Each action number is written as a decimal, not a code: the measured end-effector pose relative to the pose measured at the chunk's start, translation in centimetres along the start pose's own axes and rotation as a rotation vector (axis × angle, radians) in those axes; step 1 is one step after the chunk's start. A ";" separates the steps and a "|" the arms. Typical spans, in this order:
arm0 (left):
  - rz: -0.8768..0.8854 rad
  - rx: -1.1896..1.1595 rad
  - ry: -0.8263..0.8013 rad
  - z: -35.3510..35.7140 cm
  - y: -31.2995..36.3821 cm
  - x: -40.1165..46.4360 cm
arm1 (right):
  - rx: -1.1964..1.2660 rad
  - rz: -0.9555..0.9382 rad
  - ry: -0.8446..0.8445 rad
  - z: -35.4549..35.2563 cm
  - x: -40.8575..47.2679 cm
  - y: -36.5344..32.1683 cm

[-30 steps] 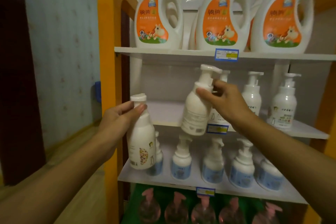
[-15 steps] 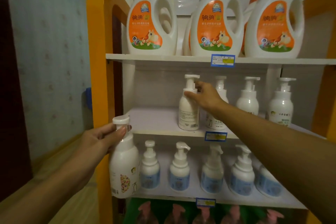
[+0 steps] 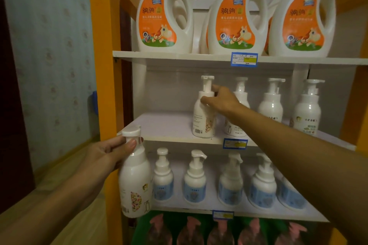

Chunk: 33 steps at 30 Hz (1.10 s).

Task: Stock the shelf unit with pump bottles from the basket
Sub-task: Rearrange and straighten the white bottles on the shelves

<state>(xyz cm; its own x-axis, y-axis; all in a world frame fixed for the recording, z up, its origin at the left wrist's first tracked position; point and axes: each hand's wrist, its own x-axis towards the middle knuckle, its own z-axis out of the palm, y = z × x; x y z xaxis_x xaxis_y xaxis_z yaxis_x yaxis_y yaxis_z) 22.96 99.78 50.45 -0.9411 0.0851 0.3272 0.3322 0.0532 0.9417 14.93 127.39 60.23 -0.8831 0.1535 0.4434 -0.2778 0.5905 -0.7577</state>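
The right hand (image 3: 220, 100), at centre frame, has its fingers curled around the neck of a white plastic pump bottle (image 3: 203, 114) standing upright on the white middle shelf (image 3: 165, 127). The left hand (image 3: 108, 154) — lower left of the frame — grips a second white pump bottle (image 3: 136, 181) by its collar, held in the air in front of the orange-framed shelf unit (image 3: 103, 45), beside the lower row of blue-labelled bottles (image 3: 195, 183).

Three detergent jugs (image 3: 165, 12) on top shelf (image 3: 175, 55): orange labels, large Chinese characters, apparently "驹驹"; smaller line beneath too fine to read. Blue price tag (image 3: 244, 59) on top shelf's front edge: handwritten number, perhaps "39"; rest illegible. Barcode on standing pump bottle (image 3: 204, 113), digits unreadable. Lower shelf tags blurred.
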 end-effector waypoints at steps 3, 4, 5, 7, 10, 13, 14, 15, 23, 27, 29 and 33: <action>-0.003 -0.010 -0.005 0.5 0.1 0.0 | -0.126 0.033 0.078 0.1 0.3 -0.2; -0.004 -0.012 -0.008 0.6 0.2 0.0 | -0.163 0.035 0.111 0.2 0.2 -0.4; -0.003 -0.009 -0.010 0.7 0.3 0.0 | -0.176 0.029 0.125 0.3 0.1 -0.5; -0.006 0.004 -0.015 0.5 0.3 0.1 | -0.122 0.020 0.100 0.4 -0.1 -0.4; -0.011 0.005 -0.023 0.5 0.1 0.1 | -0.053 0.021 0.068 0.1 -0.2 0.2; -0.004 0.003 -0.017 0.8 0.0 0.0 | -0.108 0.019 0.095 0.0 0.1 0.3; -0.003 0.003 -0.017 0.8 0.0 0.0 | -0.138 0.023 0.108 0.1 0.3 0.1; -0.001 0.003 -0.020 0.8 0.0 0.0 | -0.168 0.026 0.119 0.3 0.4 -0.1; -0.017 0.027 -0.050 -0.3 -0.3 -0.2 | -0.159 0.017 0.093 0.5 0.6 0.2; -0.008 0.037 -0.049 -0.1 -0.5 -0.3 | -0.182 0.035 0.159 0.4 1.0 0.1; -0.006 0.036 -0.054 -0.4 -0.6 -0.3 | -0.183 0.031 0.167 0.3 0.9 0.1; -0.001 0.048 -0.053 -0.6 -0.6 -0.2 | -0.158 0.017 0.169 0.5 0.8 0.8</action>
<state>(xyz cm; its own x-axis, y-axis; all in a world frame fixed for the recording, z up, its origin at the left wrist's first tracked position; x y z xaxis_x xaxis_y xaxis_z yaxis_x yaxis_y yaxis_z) 22.91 99.12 49.86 -0.9374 0.1378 0.3200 0.3347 0.1013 0.9369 13.78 127.57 59.75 -0.8075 0.2874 0.5150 -0.1891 0.7010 -0.6876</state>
